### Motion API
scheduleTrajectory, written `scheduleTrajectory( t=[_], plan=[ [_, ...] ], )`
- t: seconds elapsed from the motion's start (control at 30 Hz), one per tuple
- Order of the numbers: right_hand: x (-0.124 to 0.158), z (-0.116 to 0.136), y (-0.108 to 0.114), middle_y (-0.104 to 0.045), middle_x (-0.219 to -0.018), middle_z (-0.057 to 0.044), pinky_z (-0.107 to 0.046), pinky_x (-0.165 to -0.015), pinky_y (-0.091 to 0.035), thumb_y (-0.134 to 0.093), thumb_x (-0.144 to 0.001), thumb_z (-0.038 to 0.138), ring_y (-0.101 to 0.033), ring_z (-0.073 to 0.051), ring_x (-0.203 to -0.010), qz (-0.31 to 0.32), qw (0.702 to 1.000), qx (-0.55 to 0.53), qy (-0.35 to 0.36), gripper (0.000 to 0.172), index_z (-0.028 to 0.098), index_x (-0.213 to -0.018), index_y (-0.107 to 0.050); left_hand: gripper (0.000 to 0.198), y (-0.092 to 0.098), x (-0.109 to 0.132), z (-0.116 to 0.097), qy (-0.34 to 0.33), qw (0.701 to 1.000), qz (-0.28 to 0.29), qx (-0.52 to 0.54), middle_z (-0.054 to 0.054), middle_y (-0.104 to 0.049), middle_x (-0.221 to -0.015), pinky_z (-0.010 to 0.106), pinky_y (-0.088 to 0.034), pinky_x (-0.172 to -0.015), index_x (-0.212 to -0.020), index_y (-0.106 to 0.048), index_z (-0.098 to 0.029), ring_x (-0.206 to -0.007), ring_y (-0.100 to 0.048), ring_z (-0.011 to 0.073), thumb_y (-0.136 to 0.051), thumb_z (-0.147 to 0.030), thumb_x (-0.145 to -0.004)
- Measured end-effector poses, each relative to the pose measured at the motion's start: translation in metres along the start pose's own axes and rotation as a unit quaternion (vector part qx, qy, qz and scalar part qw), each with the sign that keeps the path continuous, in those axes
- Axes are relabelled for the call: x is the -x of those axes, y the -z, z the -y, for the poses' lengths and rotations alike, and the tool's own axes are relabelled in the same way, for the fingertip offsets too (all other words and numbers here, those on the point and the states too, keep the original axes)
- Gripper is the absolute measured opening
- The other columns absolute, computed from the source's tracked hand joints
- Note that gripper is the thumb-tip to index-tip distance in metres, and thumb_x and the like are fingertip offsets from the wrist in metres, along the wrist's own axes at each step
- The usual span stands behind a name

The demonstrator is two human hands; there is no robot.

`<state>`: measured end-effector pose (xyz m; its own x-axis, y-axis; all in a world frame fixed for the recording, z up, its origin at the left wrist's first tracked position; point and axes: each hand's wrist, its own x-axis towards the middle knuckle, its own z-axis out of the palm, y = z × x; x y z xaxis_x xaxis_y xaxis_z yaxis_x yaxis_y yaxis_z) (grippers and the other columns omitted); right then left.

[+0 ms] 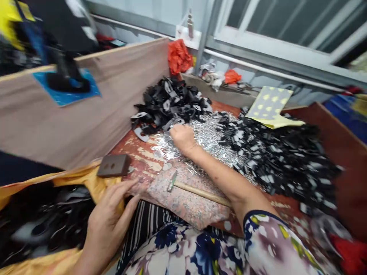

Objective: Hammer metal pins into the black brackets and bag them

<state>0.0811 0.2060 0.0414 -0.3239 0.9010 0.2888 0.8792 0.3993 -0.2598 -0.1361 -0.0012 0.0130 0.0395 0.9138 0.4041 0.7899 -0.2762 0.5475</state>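
Head cam looks down at a cluttered worktop (137,149) with worn red paint. The right hand (183,138) is stretched out over a heap of small shiny metal bits (213,139) in the middle of the worktop, knuckles up and fingers curled down into the near-left edge of it. Honestly can't tell if that grip has anything pinched in it, since the fingertips are buried. The left hand (109,217) lies flat and open on the edge of a yellow bag (86,176) at the lower left, holding nothing; the bag is full of dark glossy pieces (43,225).

My guess on the metal bits: tiny, light, stiff, and slippery against each other, so they'd spill out of a loose scoop. Pinching a few between thumb and fingertips off the edge of the heap looks easier than digging into the middle. Could have sharp ends too, though it's too blurry to say.

Around it there's a pile of black plastic parts (169,101) just behind the right hand, and a much bigger spread of them (281,156) off to the right, touching the silver heap. A small hammer (197,193) with a wooden handle lies on a speckled cloth (186,208) under the forearm, and a brown block (113,165) with two holes sits near the left hand's fingertips.
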Motion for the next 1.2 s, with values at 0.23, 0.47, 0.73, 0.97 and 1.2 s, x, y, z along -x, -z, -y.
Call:
scheduleTrajectory(
  t=[0.23, 0.47, 0.73, 0.97, 1.2],
  plan=[
    [0.158, 0.017, 0.037, -0.077, -0.101, 0.006, -0.019, -0.087, -0.052, -0.057, -0.099, 0.019, -0.068, -0.01, -0.094, 0.128, 0.975, -0.057, 0.175, 0.025, 0.035, -0.107, -0.074, 0.045, -0.08, -0.012, 0.003, -0.151, 0.986, 0.07, -0.016, 0.019, -0.058, -0.136, 0.056, -0.055, -0.098, -0.137, -0.056, -0.024, -0.121, -0.062, 0.0381, -0.051, -0.049, -0.1],
    [0.204, -0.132, 0.08, -0.075, -0.125, -0.009, -0.041, -0.099, -0.053, -0.039, -0.094, -0.001, -0.069, -0.021, -0.109, 0.035, 0.991, 0.019, -0.129, 0.052, 0.021, -0.129, -0.069, 0.027, -0.091, 0.005, -0.007, -0.208, 0.976, 0.029, -0.063, 0.012, -0.065, -0.116, 0.032, -0.057, -0.071, -0.126, -0.062, -0.027, -0.094, -0.07, 0.0255, -0.051, -0.032, -0.102],
    [0.213, -0.218, 0.065, -0.079, -0.114, -0.006, -0.034, -0.095, -0.051, -0.054, -0.09, 0.004, -0.069, -0.02, -0.102, 0.046, 0.991, 0.003, -0.123, 0.038, 0.023, -0.111, -0.078, 0.039, -0.082, -0.009, -0.031, -0.191, 0.964, 0.067, -0.171, 0.016, -0.061, -0.102, 0.038, -0.053, -0.071, -0.094, -0.075, -0.018, -0.087, -0.063, 0.0308, -0.05, -0.047, -0.099],
    [0.226, -0.17, 0.078, -0.074, -0.111, -0.009, -0.037, -0.094, -0.049, -0.049, -0.098, 0.017, -0.065, -0.021, -0.103, -0.027, 0.98, -0.059, -0.187, 0.032, 0.02, -0.117, -0.075, 0.048, -0.077, -0.014, 0.0, -0.088, 0.988, 0.081, -0.101, 0.014, -0.055, -0.092, 0.047, -0.053, -0.08, -0.075, -0.07, -0.021, -0.096, -0.058, 0.0358, -0.045, -0.055, -0.098],
    [0.256, -0.115, 0.057, -0.07, -0.106, -0.007, -0.035, -0.088, -0.052, -0.062, -0.094, 0.018, -0.066, -0.02, -0.096, 0.052, 0.966, -0.182, -0.174, 0.03, 0.021, -0.123, -0.07, 0.038, -0.058, -0.016, -0.018, 0.119, 0.981, 0.101, 0.114, 0.011, -0.06, -0.115, 0.057, -0.041, -0.112, -0.077, -0.072, -0.026, -0.131, -0.051, 0.0416, -0.058, -0.058, -0.091]
  ],
)
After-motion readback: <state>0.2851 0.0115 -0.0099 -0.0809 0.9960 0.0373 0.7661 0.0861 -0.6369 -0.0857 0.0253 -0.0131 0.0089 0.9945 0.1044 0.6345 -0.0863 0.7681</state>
